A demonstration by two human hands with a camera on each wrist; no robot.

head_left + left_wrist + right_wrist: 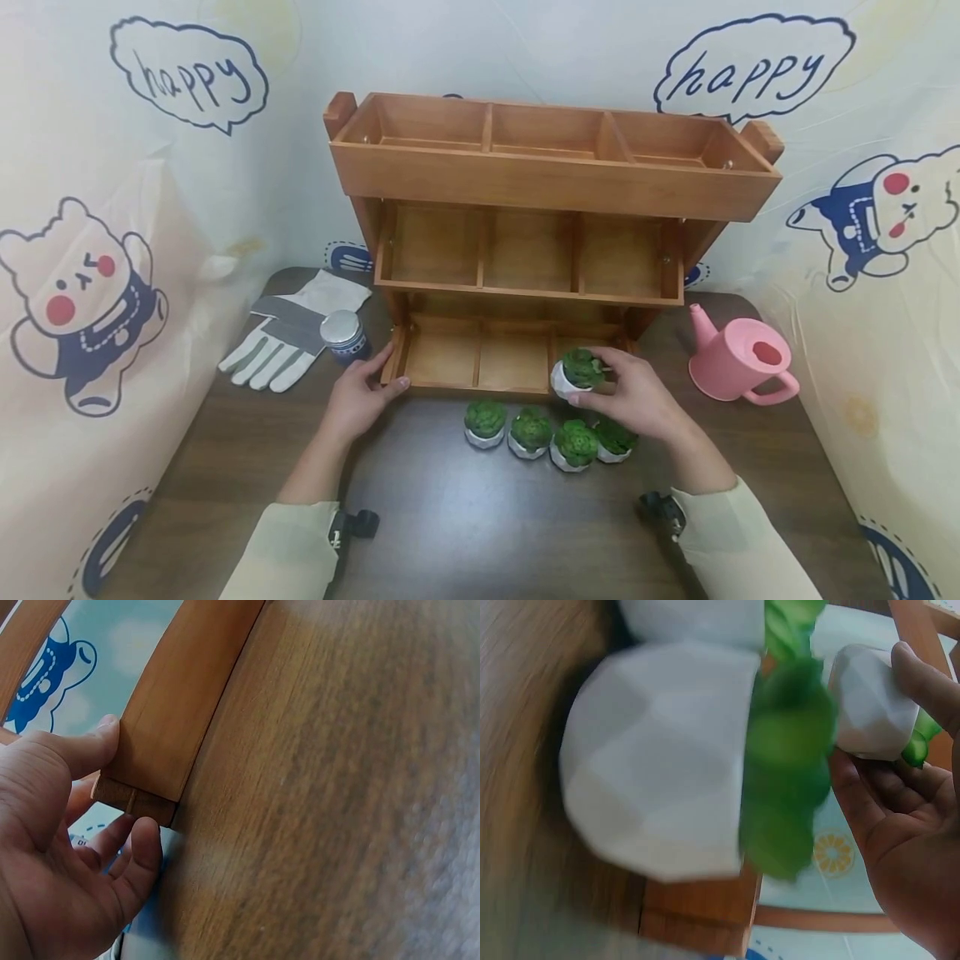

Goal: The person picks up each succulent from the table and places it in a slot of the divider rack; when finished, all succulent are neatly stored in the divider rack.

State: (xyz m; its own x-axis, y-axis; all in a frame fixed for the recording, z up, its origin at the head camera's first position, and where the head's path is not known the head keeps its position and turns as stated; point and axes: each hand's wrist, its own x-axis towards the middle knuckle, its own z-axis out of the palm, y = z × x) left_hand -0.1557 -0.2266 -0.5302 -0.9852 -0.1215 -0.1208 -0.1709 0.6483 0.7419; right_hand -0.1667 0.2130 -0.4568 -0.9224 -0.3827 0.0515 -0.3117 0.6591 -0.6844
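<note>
A three-tier wooden shelf [555,185] with divided trays stands at the back of the table. My left hand [362,398] holds the left front corner of its lowest tray; in the left wrist view the thumb [109,742] lies on the front board and the other fingers bend around the end. My right hand [637,392] pinches a small potted succulent [576,372] by its white faceted pot [874,701], raised at the lowest tray's right front. Several more potted succulents [531,431] stand in front of the shelf, one large and close in the right wrist view [660,761].
A pink watering can [738,358] stands right of the shelf. Left of it are a lidded tin [345,335] and grey-white gloves [288,333]. Printed cloth [187,208] hangs behind and along both sides of the table [480,517].
</note>
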